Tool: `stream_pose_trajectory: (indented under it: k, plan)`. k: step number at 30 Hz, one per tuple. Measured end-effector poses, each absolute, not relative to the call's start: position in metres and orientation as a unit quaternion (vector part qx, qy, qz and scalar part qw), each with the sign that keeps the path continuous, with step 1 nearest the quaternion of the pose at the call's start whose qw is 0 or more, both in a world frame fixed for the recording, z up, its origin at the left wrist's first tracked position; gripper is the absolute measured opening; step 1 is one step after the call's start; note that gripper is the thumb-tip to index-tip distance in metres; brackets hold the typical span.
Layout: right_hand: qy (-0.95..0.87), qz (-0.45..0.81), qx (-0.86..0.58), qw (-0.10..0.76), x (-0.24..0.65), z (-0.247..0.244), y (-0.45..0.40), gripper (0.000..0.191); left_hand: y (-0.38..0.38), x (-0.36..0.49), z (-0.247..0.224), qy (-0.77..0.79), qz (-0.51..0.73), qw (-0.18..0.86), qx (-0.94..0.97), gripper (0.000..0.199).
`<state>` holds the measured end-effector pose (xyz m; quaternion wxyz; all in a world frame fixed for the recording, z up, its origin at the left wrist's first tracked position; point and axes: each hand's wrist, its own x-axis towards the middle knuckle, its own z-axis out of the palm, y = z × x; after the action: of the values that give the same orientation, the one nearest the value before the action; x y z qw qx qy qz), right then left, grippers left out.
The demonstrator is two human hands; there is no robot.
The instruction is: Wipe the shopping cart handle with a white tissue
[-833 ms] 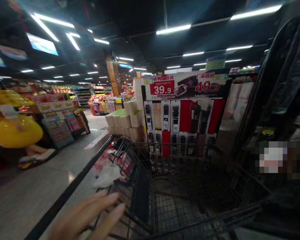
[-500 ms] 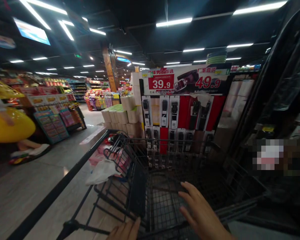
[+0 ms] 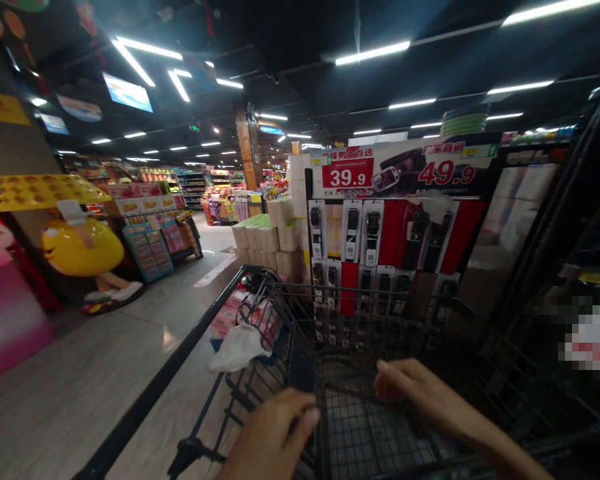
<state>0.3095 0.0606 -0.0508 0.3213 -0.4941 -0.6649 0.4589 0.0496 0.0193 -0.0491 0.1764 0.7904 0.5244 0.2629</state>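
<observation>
Our left hand [image 3: 280, 427] is half-curled over the near side of the cart [image 3: 300, 365], our right hand [image 3: 405, 381] loosely bunched above its mesh basket [image 3: 350, 430]; we cannot tell whether either grips anything. We judge our handling of the cart under way, nothing visibly finished; what remains is unclear. Beyond our left hand, a white bag [image 3: 240, 347] lies near the handle bar [image 3: 180, 352], apart from both hands; packaged belts [image 3: 373, 230] hang farther off.

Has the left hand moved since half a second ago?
Yes: the left hand has moved up and slightly right in the view, judged against the red 39.9 price panel.
</observation>
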Motion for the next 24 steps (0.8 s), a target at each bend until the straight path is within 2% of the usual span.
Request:
stream_pose_trajectory:
  k: [4, 6, 9, 13, 18, 24]
  plan:
    - [-0.643, 0.549, -0.358, 0.397, 0.288, 0.047, 0.085, 0.068, 0.059, 0.072, 0.064, 0.455, 0.409, 0.332, 0.718, 0.072]
    - [-0.655, 0.590, -0.268, 0.389, 0.277, 0.091, 0.094, 0.069, 0.079, 0.083, 0.101, 0.377, 0.477, 0.380, 0.697, 0.074]
    - [-0.688, 0.599, -0.182, 0.368, 0.266, 0.140, 0.103, 0.071, 0.100, 0.095, 0.138, 0.284, 0.441, 0.478, 0.705, 0.073]
    - [-0.718, 0.591, -0.140, 0.340, 0.264, 0.177, 0.111, 0.068, 0.108, 0.096, 0.170, 0.268, 0.406, 0.498, 0.718, 0.077]
    - [-0.749, 0.557, -0.166, 0.319, 0.271, 0.197, 0.115, 0.065, 0.108, 0.087, 0.190, 0.270, 0.387, 0.505, 0.723, 0.079]
    - [-0.744, 0.492, -0.271, 0.362, 0.259, 0.201, 0.112, 0.069, 0.106, 0.085, 0.194, 0.284, 0.366, 0.516, 0.720, 0.083]
